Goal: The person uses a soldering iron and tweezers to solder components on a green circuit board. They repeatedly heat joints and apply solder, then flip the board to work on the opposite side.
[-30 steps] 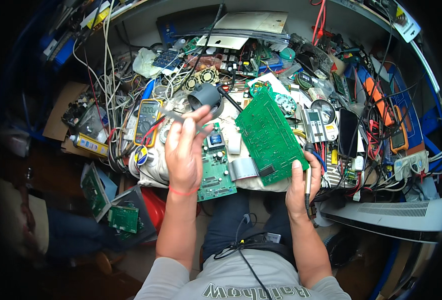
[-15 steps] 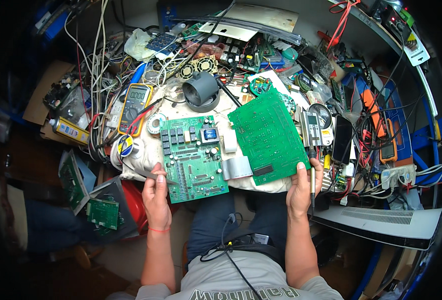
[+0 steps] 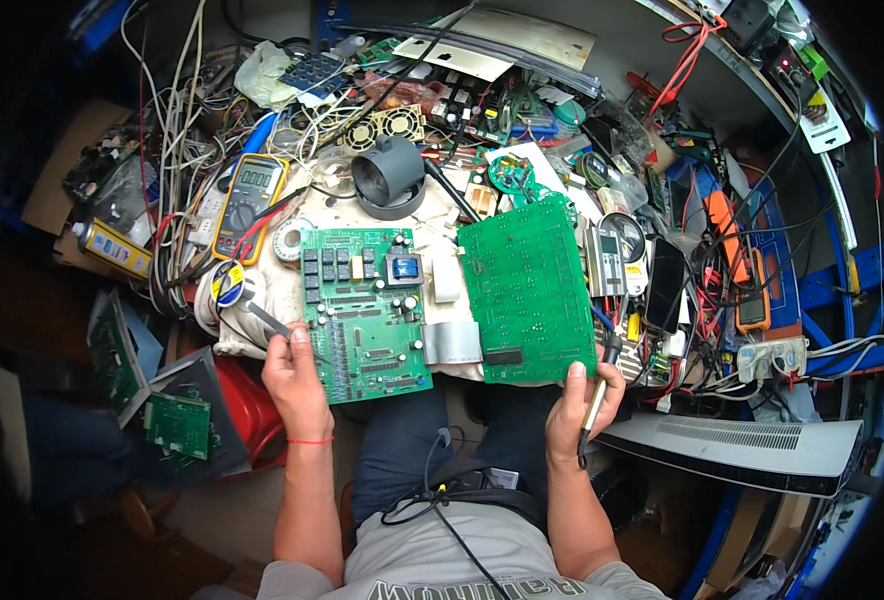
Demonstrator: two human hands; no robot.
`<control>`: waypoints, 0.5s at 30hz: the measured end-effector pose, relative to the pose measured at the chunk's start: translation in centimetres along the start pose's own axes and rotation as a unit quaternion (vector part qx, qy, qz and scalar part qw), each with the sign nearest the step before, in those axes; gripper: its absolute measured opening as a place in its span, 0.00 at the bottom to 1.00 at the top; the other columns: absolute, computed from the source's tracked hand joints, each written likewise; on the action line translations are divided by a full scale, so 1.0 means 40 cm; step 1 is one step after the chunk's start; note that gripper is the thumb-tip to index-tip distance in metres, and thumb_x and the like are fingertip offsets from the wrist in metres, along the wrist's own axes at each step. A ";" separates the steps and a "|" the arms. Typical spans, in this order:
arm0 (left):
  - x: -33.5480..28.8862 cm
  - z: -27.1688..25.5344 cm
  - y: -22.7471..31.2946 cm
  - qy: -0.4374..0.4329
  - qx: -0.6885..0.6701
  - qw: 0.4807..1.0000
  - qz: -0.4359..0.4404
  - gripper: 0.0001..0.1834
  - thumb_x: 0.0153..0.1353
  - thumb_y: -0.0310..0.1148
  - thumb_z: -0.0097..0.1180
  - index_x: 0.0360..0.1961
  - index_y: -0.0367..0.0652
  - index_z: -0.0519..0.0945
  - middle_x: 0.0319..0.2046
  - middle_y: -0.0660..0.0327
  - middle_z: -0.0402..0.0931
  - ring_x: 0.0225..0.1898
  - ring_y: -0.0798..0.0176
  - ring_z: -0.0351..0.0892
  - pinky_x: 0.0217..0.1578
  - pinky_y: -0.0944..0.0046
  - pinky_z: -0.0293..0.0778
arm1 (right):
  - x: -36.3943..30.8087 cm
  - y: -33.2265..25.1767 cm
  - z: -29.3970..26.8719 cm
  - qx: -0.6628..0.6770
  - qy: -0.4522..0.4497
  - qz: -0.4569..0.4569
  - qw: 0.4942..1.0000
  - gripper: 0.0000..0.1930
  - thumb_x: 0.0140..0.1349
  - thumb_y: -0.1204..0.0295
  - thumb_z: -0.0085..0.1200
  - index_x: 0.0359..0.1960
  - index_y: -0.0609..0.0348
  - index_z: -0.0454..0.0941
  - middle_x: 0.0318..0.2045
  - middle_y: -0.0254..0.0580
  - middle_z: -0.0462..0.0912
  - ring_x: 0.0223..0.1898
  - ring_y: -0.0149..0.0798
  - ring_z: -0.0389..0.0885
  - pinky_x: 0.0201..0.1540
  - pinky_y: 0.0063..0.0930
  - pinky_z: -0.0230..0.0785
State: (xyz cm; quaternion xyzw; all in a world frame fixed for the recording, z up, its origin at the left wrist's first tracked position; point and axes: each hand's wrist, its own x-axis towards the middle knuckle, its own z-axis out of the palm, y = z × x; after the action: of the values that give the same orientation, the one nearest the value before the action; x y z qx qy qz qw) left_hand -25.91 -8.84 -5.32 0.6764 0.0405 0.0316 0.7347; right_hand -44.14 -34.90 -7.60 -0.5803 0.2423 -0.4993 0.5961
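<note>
Two green circuit boards are joined by a grey ribbon cable [image 3: 452,343]. The left board [image 3: 367,345] shows its component side, with black relays and a blue transformer; the right board [image 3: 527,290] shows mostly solder joints. My left hand [image 3: 298,385] is closed at the left board's lower left edge, with dark tweezers [image 3: 270,320] between its fingers. At the right board's lower right corner, my right hand [image 3: 580,405] grips that board along with a slim, pen-shaped soldering iron [image 3: 594,408]. The iron slants beside the board, its black end pointing down.
Behind the boards stand a grey round holder [image 3: 390,178] and a yellow multimeter [image 3: 249,210]. Solder spools lie left of the boards. A phone [image 3: 670,280] and an orange meter [image 3: 752,300] lie right. Wires and electronic parts crowd the back. A red stool [image 3: 252,405] stands lower left.
The whole view has shifted, with most things now further left. The right board has turned more upright and sits closer to the left one. The soldering iron has tilted in my right hand.
</note>
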 end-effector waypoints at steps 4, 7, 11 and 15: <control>0.032 -0.037 0.024 -0.012 -0.001 1.000 -0.016 0.13 0.80 0.34 0.54 0.50 0.33 0.81 0.37 0.68 0.80 0.38 0.78 0.71 0.41 0.73 0.70 | -0.033 -0.001 -0.019 -0.005 -0.016 -0.007 1.000 0.16 0.73 0.83 0.55 0.56 0.56 0.67 0.62 0.54 0.74 0.60 0.39 0.77 0.66 0.37 0.68; 0.066 -0.074 0.032 -0.043 0.021 0.998 -0.036 0.15 0.80 0.36 0.55 0.52 0.33 0.82 0.39 0.67 0.81 0.39 0.78 0.73 0.43 0.73 0.70 | -0.058 -0.005 -0.029 -0.008 -0.017 0.002 1.000 0.16 0.73 0.83 0.55 0.56 0.55 0.67 0.63 0.54 0.73 0.61 0.39 0.76 0.68 0.37 0.66; 0.095 -0.089 0.034 -0.079 0.086 0.992 -0.036 0.16 0.80 0.36 0.55 0.53 0.31 0.81 0.45 0.62 0.83 0.47 0.73 0.77 0.51 0.70 0.73 | -0.061 -0.008 -0.034 -0.055 -0.031 -0.028 0.998 0.15 0.73 0.84 0.54 0.55 0.55 0.66 0.64 0.53 0.72 0.61 0.39 0.75 0.68 0.37 0.65; 0.061 -0.056 0.082 -0.032 0.176 0.983 0.043 0.16 0.80 0.35 0.53 0.55 0.31 0.80 0.50 0.54 0.85 0.55 0.63 0.81 0.59 0.63 0.74 | -0.041 -0.009 -0.039 -0.084 -0.066 -0.060 0.993 0.16 0.72 0.85 0.54 0.55 0.56 0.65 0.63 0.53 0.71 0.62 0.40 0.75 0.67 0.36 0.67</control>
State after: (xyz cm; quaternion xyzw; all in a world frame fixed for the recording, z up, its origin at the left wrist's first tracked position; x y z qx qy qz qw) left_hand -23.67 -6.10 -2.28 0.7969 -0.0073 0.0344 0.6031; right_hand -46.25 -34.11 -8.08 -0.6733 0.2080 -0.4725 0.5293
